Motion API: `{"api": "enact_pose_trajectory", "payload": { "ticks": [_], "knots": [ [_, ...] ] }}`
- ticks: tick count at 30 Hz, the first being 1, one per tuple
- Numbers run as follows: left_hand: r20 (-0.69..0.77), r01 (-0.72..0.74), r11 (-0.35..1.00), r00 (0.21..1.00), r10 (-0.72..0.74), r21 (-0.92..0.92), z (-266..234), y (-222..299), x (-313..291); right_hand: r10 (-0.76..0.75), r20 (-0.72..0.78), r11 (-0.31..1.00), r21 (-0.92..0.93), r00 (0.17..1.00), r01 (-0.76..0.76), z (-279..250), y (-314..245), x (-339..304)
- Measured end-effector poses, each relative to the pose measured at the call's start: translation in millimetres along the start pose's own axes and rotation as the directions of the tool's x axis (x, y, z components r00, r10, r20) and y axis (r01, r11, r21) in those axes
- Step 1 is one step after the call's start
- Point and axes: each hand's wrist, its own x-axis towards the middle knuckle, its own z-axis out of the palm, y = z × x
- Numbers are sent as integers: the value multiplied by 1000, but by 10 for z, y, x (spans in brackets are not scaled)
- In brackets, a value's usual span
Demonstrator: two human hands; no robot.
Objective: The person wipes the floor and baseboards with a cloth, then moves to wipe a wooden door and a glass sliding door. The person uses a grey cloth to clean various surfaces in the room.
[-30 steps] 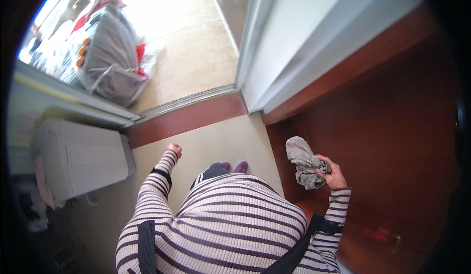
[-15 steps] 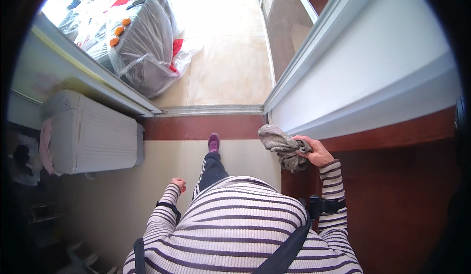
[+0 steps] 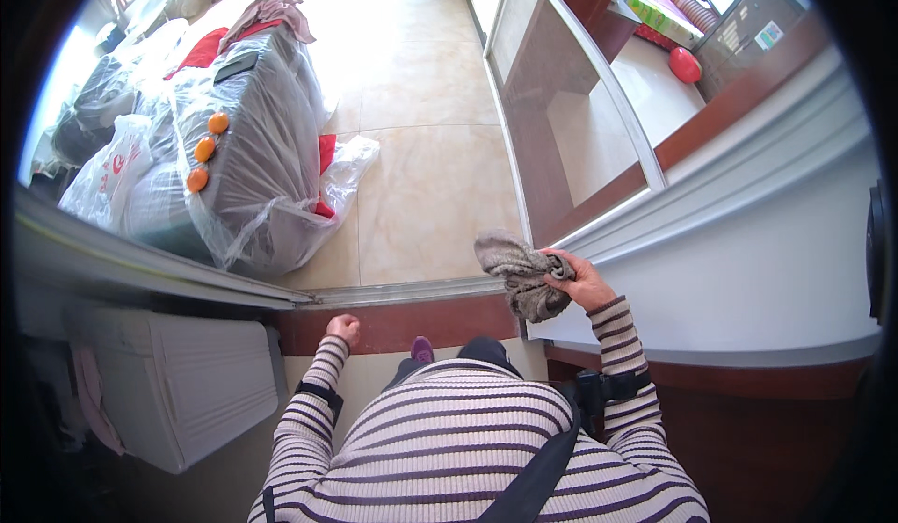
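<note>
My right hand (image 3: 587,283) grips a bunched grey-brown cloth (image 3: 524,272), its loose folds sticking out to the left of my fingers. The cloth hangs in the air just before the doorway, beside the white panel on the right. My left hand (image 3: 344,327) is curled closed at the left of my body, over the dark red threshold strip (image 3: 374,325), with nothing visible in it. Below, between my arms, one purple shoe (image 3: 423,348) shows.
A metal sliding track (image 3: 412,291) crosses the doorway floor. Beyond it, at left, stands plastic-covered furniture (image 3: 262,139) with several orange fruits (image 3: 205,150) on top. A white lidded box-like appliance (image 3: 220,383) is at near left. A glazed sliding door (image 3: 561,102) lines the right.
I have moved forward to the doorway, and more of the room beyond shows. The cloth stays in my right hand. My left hand has come forward and up in the view.
</note>
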Motion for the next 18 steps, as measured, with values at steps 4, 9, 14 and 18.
{"api": "enact_pose_trajectory", "payload": {
  "ticks": [4,9,14,18],
  "knots": [
    [79,-219,975,973,217,25,181,539,169,-32,-1,999,-20,999,32,124,-51,67],
    [226,-371,921,913,339,120,154,626,311,-53,-187,998,-43,981,46,292,-70,41],
    [170,-238,970,959,227,46,-274,83,745,-278,-413,959,-69,867,274,668,-140,14],
    [215,-153,988,964,157,-35,-727,-156,1257,-291,-444,892,195,848,408,1130,-112,158]
  ]
}}
